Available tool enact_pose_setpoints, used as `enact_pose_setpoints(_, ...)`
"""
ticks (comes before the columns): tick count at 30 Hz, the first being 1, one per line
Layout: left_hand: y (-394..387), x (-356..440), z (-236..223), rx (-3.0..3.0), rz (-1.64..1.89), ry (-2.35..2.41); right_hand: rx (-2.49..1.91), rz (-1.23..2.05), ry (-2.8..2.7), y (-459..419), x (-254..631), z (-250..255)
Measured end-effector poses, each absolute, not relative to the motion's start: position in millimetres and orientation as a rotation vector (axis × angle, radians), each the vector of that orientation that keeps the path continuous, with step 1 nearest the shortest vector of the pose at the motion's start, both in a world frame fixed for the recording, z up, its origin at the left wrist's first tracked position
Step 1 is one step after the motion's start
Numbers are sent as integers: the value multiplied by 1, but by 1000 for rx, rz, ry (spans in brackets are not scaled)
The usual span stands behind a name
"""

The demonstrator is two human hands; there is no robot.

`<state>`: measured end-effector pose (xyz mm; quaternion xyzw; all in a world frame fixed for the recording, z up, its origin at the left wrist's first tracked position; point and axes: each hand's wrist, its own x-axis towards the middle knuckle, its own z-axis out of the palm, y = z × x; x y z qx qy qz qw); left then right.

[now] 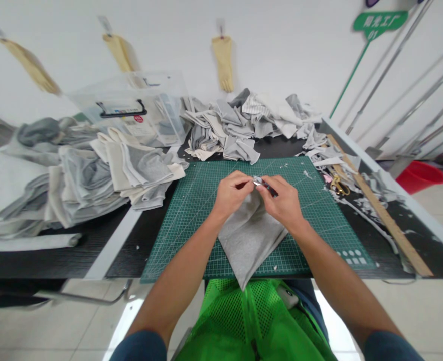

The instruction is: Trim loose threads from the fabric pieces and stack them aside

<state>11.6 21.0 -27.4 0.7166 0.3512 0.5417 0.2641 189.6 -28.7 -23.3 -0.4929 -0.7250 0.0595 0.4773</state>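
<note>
1. Nearest, low in the scene: green mesh vest (231,306), just beyond it the near edge of the black tabletop (127,250).
2. Next, grey cloth (249,235): lying loosely folded on the green cutting mat (191,215), pointed corner hanging over the near edge, far end raised between both hands.
3. Left hand (232,193): nearly closed, thumb and fingers pinching the far end of the grey cloth.
4. Right hand (284,199): closed around a small tool (258,181), bright metal tip right by the left fingertips (dark handle partly seen; exact kind too small to tell).
5. To the right, beside the mat: long wooden ruler (387,220), slanting from near to far; gold-handled scissors (339,186) just left of it, among pale scraps.
6. To the left: big stack of folded grey and cream cloths (142,168); clear plastic box (157,118) behind.
7. Far side, past the mat: loose heap of grey and white pieces (240,123).
8. Farthest: yellow gloves (224,62) hung along the white wall (176,35); green sign (380,21) at far right.
</note>
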Motion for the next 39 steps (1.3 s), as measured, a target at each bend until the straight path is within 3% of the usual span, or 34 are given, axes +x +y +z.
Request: enact_pose_setpoints(39,23,14,-30,1917,1466,925,-1186,117,-1739,-26,190,-26)
